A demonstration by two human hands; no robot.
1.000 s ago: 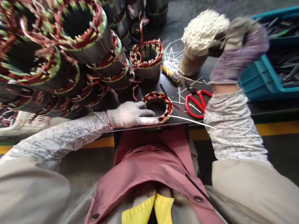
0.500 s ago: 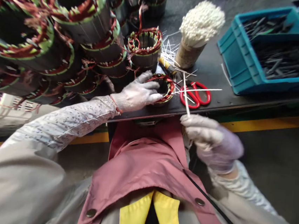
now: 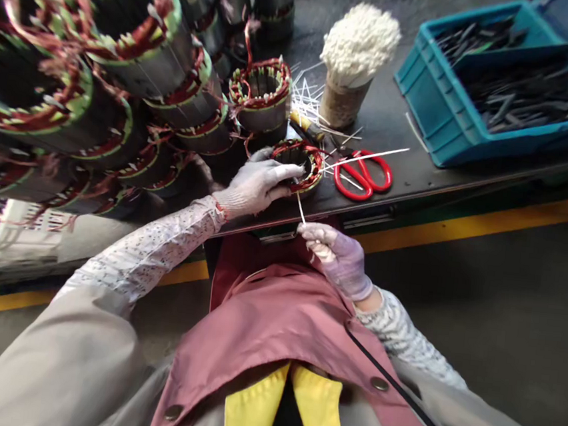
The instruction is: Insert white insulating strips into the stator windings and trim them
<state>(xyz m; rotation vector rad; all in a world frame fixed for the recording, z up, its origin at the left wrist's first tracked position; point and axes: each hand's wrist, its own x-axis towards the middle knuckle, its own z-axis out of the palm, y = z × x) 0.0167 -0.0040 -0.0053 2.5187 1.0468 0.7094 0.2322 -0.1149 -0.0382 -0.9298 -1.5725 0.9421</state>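
My gloved left hand [image 3: 261, 183] lies over the near left side of a small motor stator [image 3: 307, 190], fingers bent over its rim of red windings and thumb by its front wall. In my right hand [image 3: 333, 254] a thin white stick [image 3: 301, 208] is pinched between closed gloved fingertips, below the table edge. The stick points up at the front of the stator, and whether its tip touches is unclear. Red-handled scissors [image 3: 362, 175] lie to the right of the stator, with another white stick [image 3: 383, 154] across them.
Stacked larger stators [image 3: 138, 58] fill the left, and another small stator [image 3: 261, 107] stands behind. Loose white sticks [image 3: 307, 101] lie beside a holder [image 3: 343, 101] packed with a white bundle [image 3: 360, 43]. A blue bin [image 3: 434, 113] of dark strips is at right.
My right hand has moved left and slightly down, carrying the white stick from beside the scissors to the front of the stator. My left hand stays on the stator, its fingers more bent.
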